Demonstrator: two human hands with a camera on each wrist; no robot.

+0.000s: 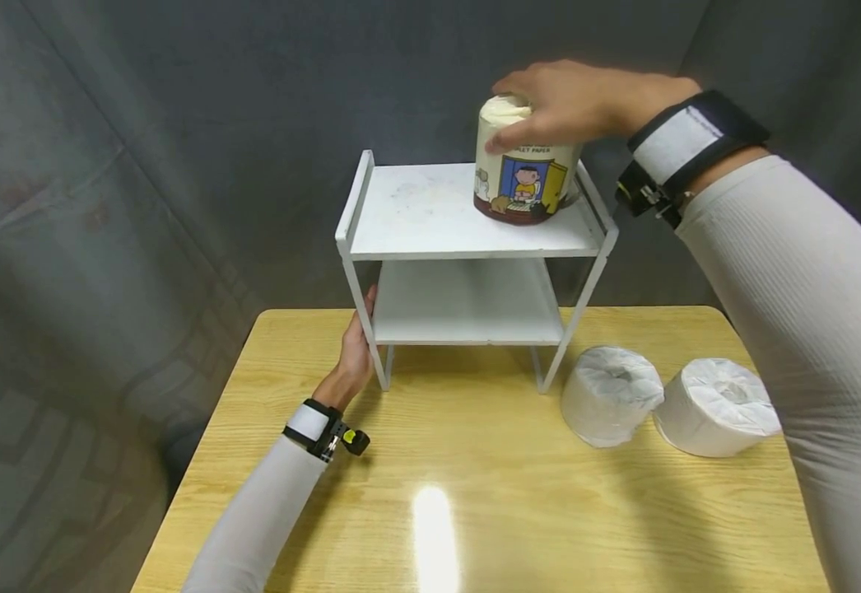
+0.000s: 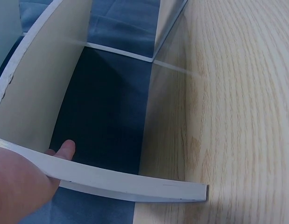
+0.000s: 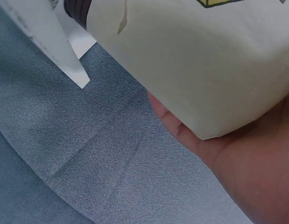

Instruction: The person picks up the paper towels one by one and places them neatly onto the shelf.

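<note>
A cream toilet paper roll (image 1: 523, 177) with a cartoon print and a dark lower edge stands upright at the right of the white two-tier shelf's top board (image 1: 416, 206). My right hand (image 1: 571, 99) grips it from above, thumb on its front. In the right wrist view the roll's pale wrapper (image 3: 191, 79) fills the upper part, with fingers along its far side. Low on the shelf's left side, my left hand (image 1: 356, 350) holds the frame leg. The left wrist view has a fingertip (image 2: 66, 149) showing past the white leg (image 2: 130, 182).
Two white wrapped rolls, a nearer-left one (image 1: 612, 395) and one at the right (image 1: 719, 408), sit on the wooden table (image 1: 504, 486) to the shelf's right. Grey cloth (image 1: 253, 99) hangs behind the table. The shelf's lower board (image 1: 467, 305) lies beneath the top one.
</note>
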